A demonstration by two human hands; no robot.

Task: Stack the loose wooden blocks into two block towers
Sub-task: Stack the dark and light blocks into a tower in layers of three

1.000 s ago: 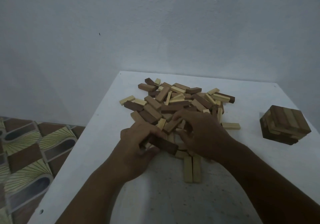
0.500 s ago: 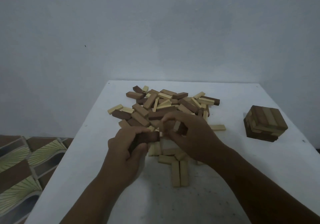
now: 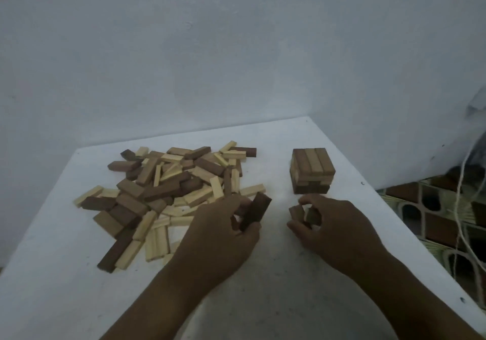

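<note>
A heap of loose wooden blocks [image 3: 171, 189], dark brown and pale, covers the left half of the white table [image 3: 276, 300]. A short block tower [image 3: 311, 171] of a few layers stands to the right of the heap. My left hand [image 3: 223, 231] grips a dark brown block [image 3: 255, 210] at the heap's right edge, its far end pointing up and away. My right hand [image 3: 331, 226] holds two brown blocks [image 3: 305, 214] between curled fingers and thumb, just in front of the tower.
The table's right edge drops to a patterned tile floor [image 3: 444, 224]. A pale cord [image 3: 460, 208] hangs down by the wall at the right. A bare wall rises behind the table.
Both hands have left the heap and moved right, each carrying blocks. The right hand now sits in front of the tower. The view has swung to the right.
</note>
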